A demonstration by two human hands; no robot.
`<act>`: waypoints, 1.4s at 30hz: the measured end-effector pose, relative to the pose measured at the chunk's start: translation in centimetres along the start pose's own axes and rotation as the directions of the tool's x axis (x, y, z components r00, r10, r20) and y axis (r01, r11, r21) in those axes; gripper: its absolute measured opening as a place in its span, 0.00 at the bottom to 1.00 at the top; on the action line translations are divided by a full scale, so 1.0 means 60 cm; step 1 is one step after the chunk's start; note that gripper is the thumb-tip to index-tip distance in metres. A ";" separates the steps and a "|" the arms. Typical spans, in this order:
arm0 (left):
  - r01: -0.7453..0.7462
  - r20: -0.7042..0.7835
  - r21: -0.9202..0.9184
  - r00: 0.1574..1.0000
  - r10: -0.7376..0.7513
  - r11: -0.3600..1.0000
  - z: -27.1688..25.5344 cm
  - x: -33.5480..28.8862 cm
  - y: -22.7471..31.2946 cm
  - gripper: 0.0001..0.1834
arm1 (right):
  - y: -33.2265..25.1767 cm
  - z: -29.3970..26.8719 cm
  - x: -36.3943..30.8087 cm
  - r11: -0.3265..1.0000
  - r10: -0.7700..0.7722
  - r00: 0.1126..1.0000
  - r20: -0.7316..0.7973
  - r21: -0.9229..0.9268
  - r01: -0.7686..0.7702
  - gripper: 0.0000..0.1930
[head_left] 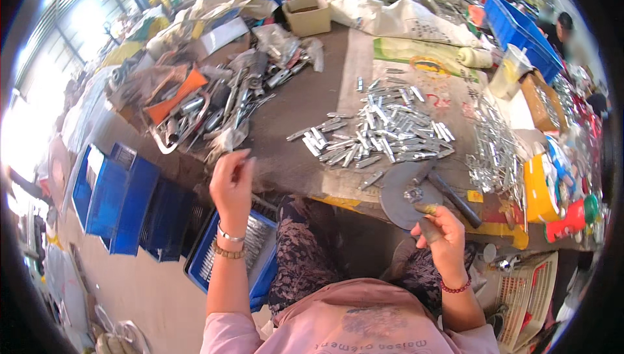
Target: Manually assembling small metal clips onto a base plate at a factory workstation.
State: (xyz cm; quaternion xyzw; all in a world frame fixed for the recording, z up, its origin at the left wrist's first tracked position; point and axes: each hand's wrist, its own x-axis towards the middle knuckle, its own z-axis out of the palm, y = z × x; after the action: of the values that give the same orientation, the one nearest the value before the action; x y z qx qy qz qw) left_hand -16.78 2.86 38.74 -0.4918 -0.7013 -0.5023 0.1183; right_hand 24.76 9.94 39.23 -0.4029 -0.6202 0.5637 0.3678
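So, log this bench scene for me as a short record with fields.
Left hand: raised near the front edge of the table, nothing visible in it
Right hand: at the near edge of the grey disc; whether it holds anything is unclear
Centre: pile of shiny metal pieces
Right of pile: thin metal parts
Below table, left: blue tray with metal pieces inside

The table [292, 113] bears a flattened sack [448, 97], a cardboard box [307, 21] — and metal pieces [380, 126].
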 end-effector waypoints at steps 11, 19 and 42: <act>-0.067 0.430 0.087 0.903 0.023 0.994 0.128 0.107 0.033 0.23 | -0.038 -0.059 -0.042 0.988 -0.086 0.996 0.013 -0.127 0.087 0.16; 0.500 0.492 -0.506 0.836 -0.241 0.703 0.092 0.036 0.153 0.18 | -0.014 -0.256 0.021 0.357 -0.616 0.748 -0.246 -0.934 -0.013 0.06; -0.196 0.525 -0.279 0.788 0.321 0.940 0.139 -0.082 0.281 0.11 | -0.033 -0.040 0.019 0.570 -0.512 0.849 0.129 -0.689 0.448 0.07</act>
State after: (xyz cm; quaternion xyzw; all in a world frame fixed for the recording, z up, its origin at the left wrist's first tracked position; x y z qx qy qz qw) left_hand 1.98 7.10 41.49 -0.7193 -0.5732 -0.3846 -0.0784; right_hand 26.32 11.86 41.46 -0.3506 -0.8545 0.1487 0.3533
